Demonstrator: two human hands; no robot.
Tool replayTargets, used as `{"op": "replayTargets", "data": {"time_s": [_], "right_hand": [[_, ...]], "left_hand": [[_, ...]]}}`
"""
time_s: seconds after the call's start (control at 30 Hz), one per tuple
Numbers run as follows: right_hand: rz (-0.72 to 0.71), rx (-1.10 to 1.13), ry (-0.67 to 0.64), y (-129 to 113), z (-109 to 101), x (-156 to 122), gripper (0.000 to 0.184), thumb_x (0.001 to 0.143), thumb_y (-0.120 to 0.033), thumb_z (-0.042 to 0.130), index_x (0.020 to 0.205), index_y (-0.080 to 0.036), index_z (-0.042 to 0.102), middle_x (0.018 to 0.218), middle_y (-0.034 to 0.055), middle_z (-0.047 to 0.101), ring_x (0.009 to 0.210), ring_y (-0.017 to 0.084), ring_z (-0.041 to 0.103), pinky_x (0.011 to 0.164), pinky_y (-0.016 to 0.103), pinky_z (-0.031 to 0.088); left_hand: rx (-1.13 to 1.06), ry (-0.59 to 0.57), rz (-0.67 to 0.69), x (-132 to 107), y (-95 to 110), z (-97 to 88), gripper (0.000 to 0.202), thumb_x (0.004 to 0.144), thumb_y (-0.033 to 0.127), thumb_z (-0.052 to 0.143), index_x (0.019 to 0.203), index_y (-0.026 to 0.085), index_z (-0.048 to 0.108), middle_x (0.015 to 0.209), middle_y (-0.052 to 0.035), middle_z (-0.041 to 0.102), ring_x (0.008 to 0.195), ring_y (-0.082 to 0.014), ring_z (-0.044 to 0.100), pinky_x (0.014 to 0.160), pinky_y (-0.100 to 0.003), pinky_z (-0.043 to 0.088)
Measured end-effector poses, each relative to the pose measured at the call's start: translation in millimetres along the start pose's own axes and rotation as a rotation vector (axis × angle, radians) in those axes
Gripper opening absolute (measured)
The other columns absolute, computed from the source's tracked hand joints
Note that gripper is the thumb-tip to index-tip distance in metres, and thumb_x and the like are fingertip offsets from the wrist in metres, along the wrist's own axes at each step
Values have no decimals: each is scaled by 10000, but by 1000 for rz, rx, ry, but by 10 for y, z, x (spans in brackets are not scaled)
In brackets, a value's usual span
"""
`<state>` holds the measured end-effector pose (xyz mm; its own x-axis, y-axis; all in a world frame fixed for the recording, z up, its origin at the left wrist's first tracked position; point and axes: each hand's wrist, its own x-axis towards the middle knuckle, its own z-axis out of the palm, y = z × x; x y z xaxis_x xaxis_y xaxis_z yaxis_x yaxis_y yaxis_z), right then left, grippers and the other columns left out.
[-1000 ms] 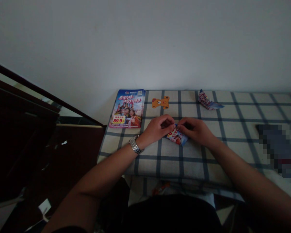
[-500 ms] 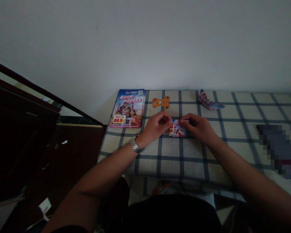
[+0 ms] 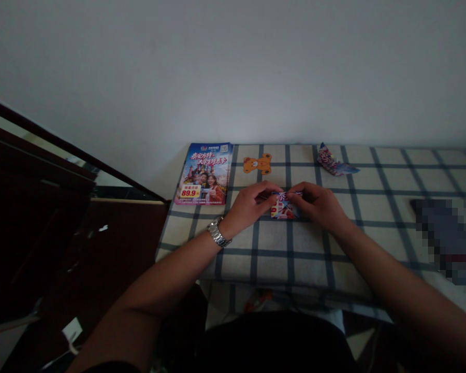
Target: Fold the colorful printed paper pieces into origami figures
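A small folded piece of colourful printed paper (image 3: 283, 206) lies on the checked tablecloth (image 3: 303, 248). My left hand (image 3: 250, 204), with a metal watch on its wrist, pinches the paper's left edge with curled fingers. My right hand (image 3: 318, 204) pinches the top right edge, fingers pressed together. Both hands rest low on the table, with the paper between them.
A stack of colourful flyers (image 3: 205, 173) lies at the table's far left corner. An orange bear-shaped cut-out (image 3: 257, 163) sits behind my hands. Another folded paper piece (image 3: 332, 161) lies at the back right. A blurred dark object (image 3: 446, 235) is at the right. Dark furniture stands to the left.
The folded paper was turned and laid flatter, moving slightly away from me. Both hands shifted with it and keep pinching its edges.
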<state>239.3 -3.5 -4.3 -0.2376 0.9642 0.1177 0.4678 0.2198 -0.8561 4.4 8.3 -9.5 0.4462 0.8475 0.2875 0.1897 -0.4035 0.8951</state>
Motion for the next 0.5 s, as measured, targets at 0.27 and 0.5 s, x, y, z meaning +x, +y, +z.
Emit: {"op": "replayTargets", "data": {"time_s": [0.27, 0.5], "right_hand": [[24, 97, 18, -47, 1, 6, 403, 926, -598, 709, 1021, -212, 771, 852, 55, 783, 708, 206, 675, 617, 317, 521], [47, 130, 62, -82, -34, 15, 376, 919, -589, 718, 940, -219, 781, 896, 66, 802, 819, 235, 727, 728, 338, 584]], "left_hand": [[-24, 91, -29, -7, -30, 8, 116, 988, 292, 712, 1062, 212, 750, 991, -30, 782, 876, -135, 737, 796, -256, 591], [-65, 116, -48, -5, -44, -6, 147, 981, 307, 725, 1087, 211, 756, 1043, -50, 791, 930, -148, 751, 837, -273, 607]]}}
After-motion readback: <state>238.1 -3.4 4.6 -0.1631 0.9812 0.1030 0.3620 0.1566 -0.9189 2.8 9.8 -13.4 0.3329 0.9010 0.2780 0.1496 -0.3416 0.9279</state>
